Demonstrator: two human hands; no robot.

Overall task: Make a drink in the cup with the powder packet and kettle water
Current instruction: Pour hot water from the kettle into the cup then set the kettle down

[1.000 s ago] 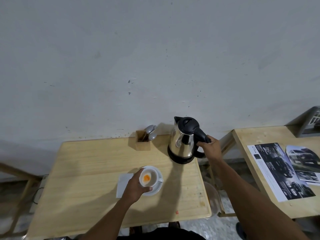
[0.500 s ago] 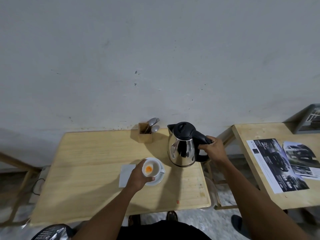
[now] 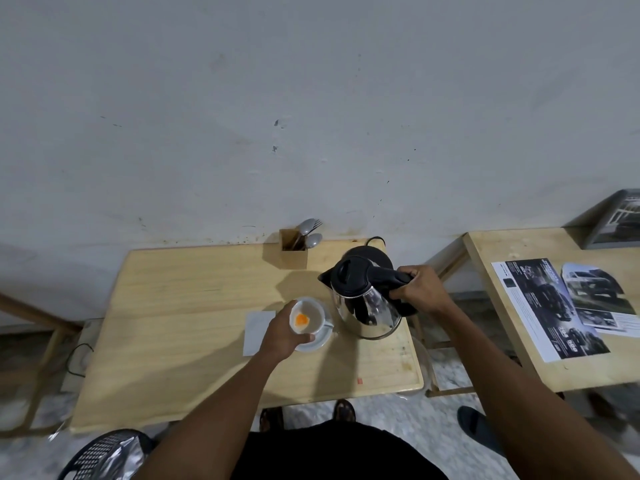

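A white cup (image 3: 309,317) with orange powder at its bottom stands on a white saucer (image 3: 320,339) on the wooden table (image 3: 194,306). My left hand (image 3: 282,336) grips the cup's left side. My right hand (image 3: 417,289) holds the black handle of the steel kettle (image 3: 367,303), which hangs in the air just right of the cup, its spout pointing left toward the cup. The kettle's black base (image 3: 375,252) sits behind it near the wall. No powder packet can be made out.
A white napkin (image 3: 256,327) lies left of the saucer. A wooden holder (image 3: 293,249) with spoons and a fork stands at the wall. A second table (image 3: 540,306) with printed sheets is at right. A black basket (image 3: 104,455) is at lower left.
My right hand has lifted the kettle off its base and brought it forward and down beside the cup. My left hand keeps hold of the cup.
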